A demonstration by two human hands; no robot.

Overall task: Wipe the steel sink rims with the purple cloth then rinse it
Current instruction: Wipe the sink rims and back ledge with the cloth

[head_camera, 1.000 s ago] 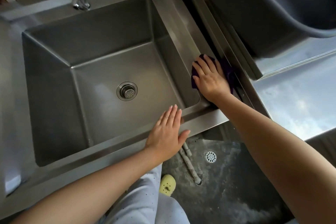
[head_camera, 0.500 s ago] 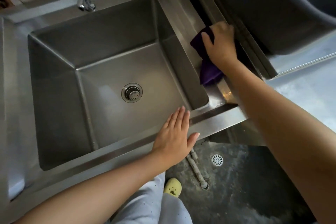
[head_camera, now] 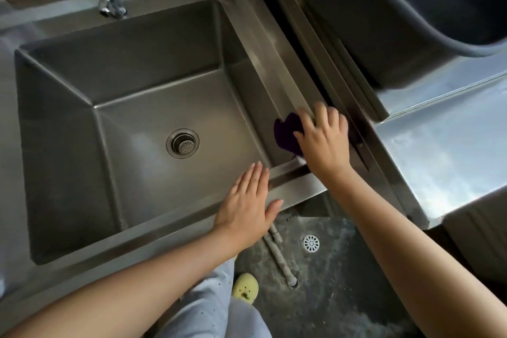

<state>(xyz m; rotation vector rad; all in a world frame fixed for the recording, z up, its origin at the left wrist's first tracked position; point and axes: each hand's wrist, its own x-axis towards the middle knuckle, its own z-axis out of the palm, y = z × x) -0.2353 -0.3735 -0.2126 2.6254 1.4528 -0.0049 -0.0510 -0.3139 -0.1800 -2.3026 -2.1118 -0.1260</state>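
Observation:
A deep steel sink fills the left and middle of the head view, its right rim running from the back toward me. My right hand presses the purple cloth flat on the near end of that right rim, with part of the cloth hanging over the inner wall. Most of the cloth is hidden under the hand. My left hand lies flat, fingers together, on the front rim near the sink's right corner and holds nothing.
A faucet spout hangs over the sink's back edge and a drain strainer sits in the basin floor. A steel counter with a large dark tub stands at right. Below are a floor drain and a pipe.
My right hand slid the cloth along the right rim away from me, then back toward the near corner. The left hand stayed put on the front rim.

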